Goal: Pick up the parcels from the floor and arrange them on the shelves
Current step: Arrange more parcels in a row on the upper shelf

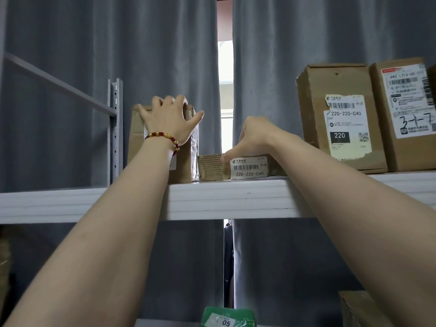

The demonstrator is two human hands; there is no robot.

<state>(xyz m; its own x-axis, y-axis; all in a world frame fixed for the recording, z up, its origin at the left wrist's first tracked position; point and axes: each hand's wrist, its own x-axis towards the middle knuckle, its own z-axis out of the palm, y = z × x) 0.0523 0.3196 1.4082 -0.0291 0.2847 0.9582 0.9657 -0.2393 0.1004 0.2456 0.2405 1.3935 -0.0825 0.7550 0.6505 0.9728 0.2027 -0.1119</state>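
Toppling is the likeliest trouble: the tall upright brown cardboard parcel (136,147) stands near the front lip of the white metal upper shelf (236,199), and the left hand (168,119), fingers curled over its top edge, could tip it forward if it pulls. The right hand (254,135) grips the low, flat corrugated cardboard parcel (212,167) just beside it, thumb on the front face; a shove could jam the two together. Further right stand two large brown cartons (313,109) with printed labels. All are sealed, contents hidden. Below, a green wrapped parcel (227,315) shows.
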